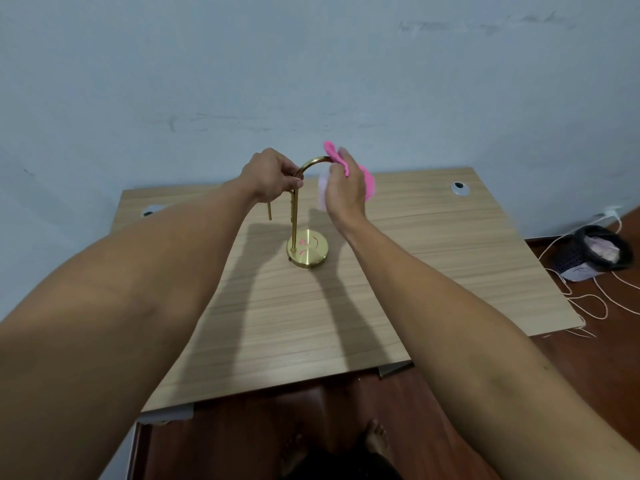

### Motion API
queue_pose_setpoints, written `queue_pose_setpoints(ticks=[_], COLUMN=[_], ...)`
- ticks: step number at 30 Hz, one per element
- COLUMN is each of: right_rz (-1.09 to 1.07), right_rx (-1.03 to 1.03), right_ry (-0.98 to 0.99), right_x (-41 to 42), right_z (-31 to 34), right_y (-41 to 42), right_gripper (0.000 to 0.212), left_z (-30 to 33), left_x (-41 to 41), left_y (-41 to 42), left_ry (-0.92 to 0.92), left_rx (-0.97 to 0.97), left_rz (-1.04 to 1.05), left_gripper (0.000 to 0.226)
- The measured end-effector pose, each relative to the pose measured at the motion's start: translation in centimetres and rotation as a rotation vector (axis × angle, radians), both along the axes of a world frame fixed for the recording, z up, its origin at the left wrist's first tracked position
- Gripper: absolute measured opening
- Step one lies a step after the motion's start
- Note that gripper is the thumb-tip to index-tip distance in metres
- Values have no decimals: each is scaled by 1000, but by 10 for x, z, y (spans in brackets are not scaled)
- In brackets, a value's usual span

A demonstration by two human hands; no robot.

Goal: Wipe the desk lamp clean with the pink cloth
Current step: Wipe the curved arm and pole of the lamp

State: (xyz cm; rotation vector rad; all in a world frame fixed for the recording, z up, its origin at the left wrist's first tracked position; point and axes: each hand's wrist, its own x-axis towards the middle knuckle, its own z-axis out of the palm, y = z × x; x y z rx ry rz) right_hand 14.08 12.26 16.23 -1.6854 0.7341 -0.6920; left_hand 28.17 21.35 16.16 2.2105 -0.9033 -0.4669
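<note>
Both arms are bare from the upper forearm to the fingertips, with no sleeve, watch, bracelet or ring to be seen on the left hand (273, 180) or the right hand (346, 192). Nearer the camera than the front edge of the light wood-grain rectangular desk (311, 323), a bare foot (377, 436) with its toes showing stands on the dark reddish wooden floor (242, 441). Just beside that foot, at the very bottom below the desk's front edge, lies a patch of dark clothing (339, 465), too shadowed to tell what garment it is.
</note>
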Motion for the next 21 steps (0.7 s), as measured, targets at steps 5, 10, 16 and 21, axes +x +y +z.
queue_pose_setpoints(ticks=[5,10,16,21], right_rz=[172,-4,-23,-53], right_rx=[-371,-102,-190,-208], right_ry=[62,22,33,50], right_x=[3,3,5,8], right_z=[-18,-20,-15,-16], right_y=[13,9,14,6], right_gripper=[58,53,62,61], left_z=[0,-3,-1,-21], left_x=[-2,-3,5,11], left_y=[1,3,8,43], left_ry=[-30,7,43,177], left_rx=[5,-22,-4,-27], left_rz=[-7,27,41,135], left_gripper=[5,9,32,86])
